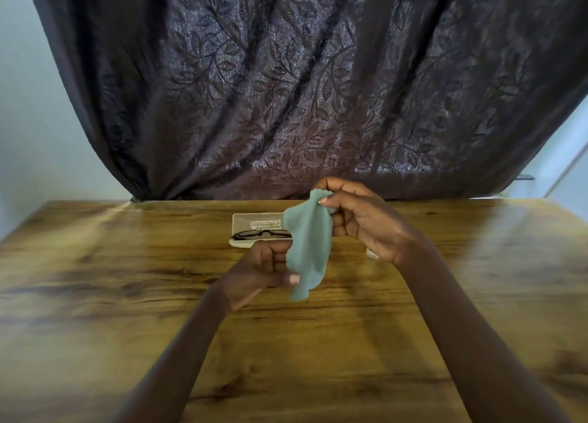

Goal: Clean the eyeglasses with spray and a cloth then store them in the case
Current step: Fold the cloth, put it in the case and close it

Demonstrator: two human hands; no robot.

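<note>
Cloth [307, 247] first: you have the teal microfibre square hanging in the air over the middle of the wooden table [127, 279], pinched at its top corner by your right hand [359, 222] and gathered lower down along its near edge by your left hand [264, 273]. Both hands are closed on it, thumb against fingers, with nothing else in either. It is limp and nearly weightless, so it will drape and fold wherever you let it; a light pinch is all it needs, and spreading it flat over your fingertips should give you a better wiping face than a bunched wad.

The eyeglasses [262, 234] lie folded in the open beige case [257, 224], just behind your left hand, toward the curtain [302, 88]. The case's right end is hidden by the cloth. Dark and thin-rimmed, they look light but delicate. Take them by the bridge or by a rim near the hinge, not by the lens faces or a single temple, which could bend. Lenses are likely slick, more so once wetted, so support the frame while you rub.

A small white thing peeps out below your right wrist; it may be the spray, but too little shows to tell.
</note>
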